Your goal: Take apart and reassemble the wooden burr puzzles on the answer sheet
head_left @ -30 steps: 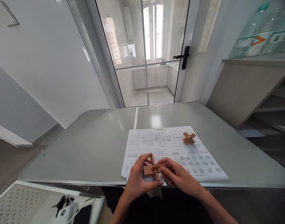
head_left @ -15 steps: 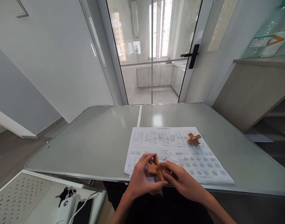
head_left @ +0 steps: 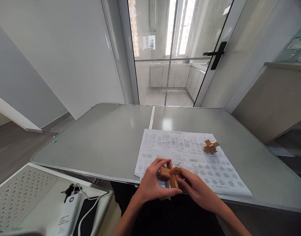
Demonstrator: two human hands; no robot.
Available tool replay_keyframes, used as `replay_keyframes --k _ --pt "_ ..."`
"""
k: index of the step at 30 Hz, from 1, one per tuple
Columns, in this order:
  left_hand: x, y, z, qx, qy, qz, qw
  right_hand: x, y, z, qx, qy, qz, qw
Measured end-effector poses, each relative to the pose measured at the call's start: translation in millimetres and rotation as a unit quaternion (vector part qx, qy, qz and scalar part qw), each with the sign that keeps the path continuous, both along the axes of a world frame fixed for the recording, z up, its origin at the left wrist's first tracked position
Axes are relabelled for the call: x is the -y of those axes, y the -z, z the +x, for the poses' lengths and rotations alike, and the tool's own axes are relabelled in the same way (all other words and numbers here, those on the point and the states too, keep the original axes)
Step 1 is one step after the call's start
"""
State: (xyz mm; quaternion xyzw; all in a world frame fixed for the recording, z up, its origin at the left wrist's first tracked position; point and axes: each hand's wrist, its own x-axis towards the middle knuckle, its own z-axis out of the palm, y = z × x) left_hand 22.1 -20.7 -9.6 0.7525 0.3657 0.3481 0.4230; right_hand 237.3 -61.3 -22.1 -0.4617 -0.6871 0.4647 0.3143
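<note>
Between my two hands is a wooden burr puzzle, its crossed bars sticking out in several directions. My left hand grips one bar end to end, thumb at the near tip and fingers at the far tip. On the right side, my right hand has its fingers closed on the puzzle, partly hiding its bars. The puzzle is held above the near edge of a printed instruction sheet. A second wooden burr puzzle rests on the sheet's far right part.
The sheet lies on a grey table. At lower left, a white perforated cart holds a white power bank, a dark flat device, a cable and keys. A glass door stands beyond the table; wooden shelving is at right.
The view has turned, tilting the door and shifting the table contents slightly right. Both hands keep hold of the puzzle, which looks slightly turned. The second puzzle has stayed on the sheet.
</note>
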Motion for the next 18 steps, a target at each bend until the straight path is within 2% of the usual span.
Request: replay_keyframes --k 12,18 --pt "1 8.6 -1 0.012 -0.035 -0.046 0.998 -1 3.8 0 0.016 0.016 0.015 1.000" --pt "-2 7.6 -2 0.025 -0.024 -0.055 0.998 -6 -6.2 5 0.052 0.004 0.015 0.999"
